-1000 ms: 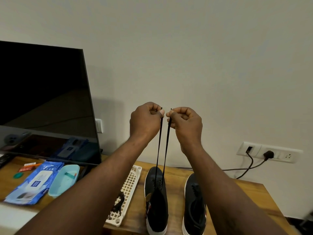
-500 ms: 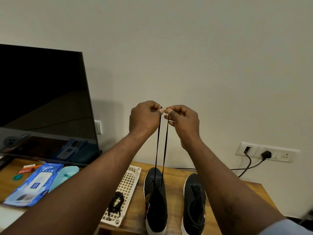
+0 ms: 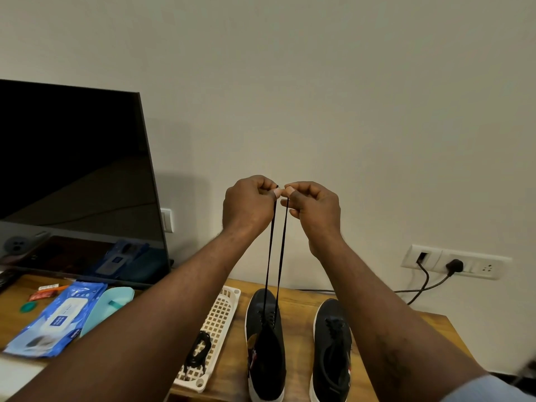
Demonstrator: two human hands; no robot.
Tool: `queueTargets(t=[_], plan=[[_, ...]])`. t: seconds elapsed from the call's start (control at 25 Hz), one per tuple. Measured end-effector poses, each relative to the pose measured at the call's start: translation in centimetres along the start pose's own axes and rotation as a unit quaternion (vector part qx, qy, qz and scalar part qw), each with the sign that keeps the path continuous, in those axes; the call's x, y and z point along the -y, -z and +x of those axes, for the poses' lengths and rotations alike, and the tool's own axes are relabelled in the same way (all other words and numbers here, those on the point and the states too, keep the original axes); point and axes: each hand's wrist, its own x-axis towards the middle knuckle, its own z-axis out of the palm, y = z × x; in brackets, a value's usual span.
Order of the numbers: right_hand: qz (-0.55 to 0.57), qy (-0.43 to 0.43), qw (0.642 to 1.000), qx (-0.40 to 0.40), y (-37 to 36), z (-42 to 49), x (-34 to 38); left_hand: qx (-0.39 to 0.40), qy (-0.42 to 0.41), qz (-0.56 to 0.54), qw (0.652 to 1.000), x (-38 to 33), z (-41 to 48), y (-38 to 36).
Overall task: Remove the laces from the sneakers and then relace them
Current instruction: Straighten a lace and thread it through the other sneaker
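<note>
Thin black lace point(image 3: 269, 256), drawn taut in two nearly parallel strands from the front eyelets of the left sneaker point(image 3: 265, 358) up to both raised hands. Left hand point(image 3: 248, 203): grip closed, thumb and curled forefinger pinching one end, the tip poking out just above. Right hand point(image 3: 316, 210): same closed grip, fingers curled, pinching the other end, thumbs almost touching. Left sneaker: matte black upper, white rubber sole, tongue flopped toward the camera, toe pointing at the wall. Right sneaker point(image 3: 332, 358) just beside it but apart, same make, dark lacing bunched over its throat, outer edge hidden by the right forearm. Both standing on the counter point(image 3: 301, 311), warm brown wood with visible grain, set against a plain off-white wall. Left of the shoes, a long shallow basket point(image 3: 220, 314) of white plastic lattice holding a loose coil of black lace point(image 3: 198, 351), one corner covered by the left forearm. Farther left, a glossy blue wipes pack point(image 3: 58, 317) with a white label, and a pale teal oval dish point(image 3: 113, 303) half behind the same forearm. Near them an orange sachet point(image 3: 48, 291) and a small green cap point(image 3: 28, 307). Behind, a large dark screen point(image 3: 72, 175) mirroring the clutter, with a white wall switch point(image 3: 166, 220) at its edge. On the right wall, a white socket plate point(image 3: 481, 266) with a black plug point(image 3: 454, 265), its cable drooping toward the counter.
</note>
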Motion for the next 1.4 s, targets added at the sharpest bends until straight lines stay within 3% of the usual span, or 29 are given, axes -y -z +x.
queueTargets(t=[0.52,0.72,0.96,1.24,1.4], plan=[[-0.002,-0.002,1.0,0.006,-0.2,0.2,-0.1,0.007,0.005,-0.015,1.0,0.1,0.1,0.1],[0.018,-0.049,0.998,0.036,0.3,-1.1,-1.5,0.104,0.105,-0.182,0.972,1.8,-1.7,-0.6],[0.069,-0.129,0.988,0.044,1.6,-4.0,-6.1,0.177,0.176,-0.283,0.926,5.5,-4.3,-2.7],[-0.003,-0.111,0.994,-0.01,2.6,-6.6,-12.8,0.1,0.257,-0.314,0.909,11.1,-7.3,-6.2],[-0.087,-0.073,0.993,0.018,1.9,-8.8,-15.7,0.1,0.296,-0.336,0.888,12.7,-8.9,-8.0]])
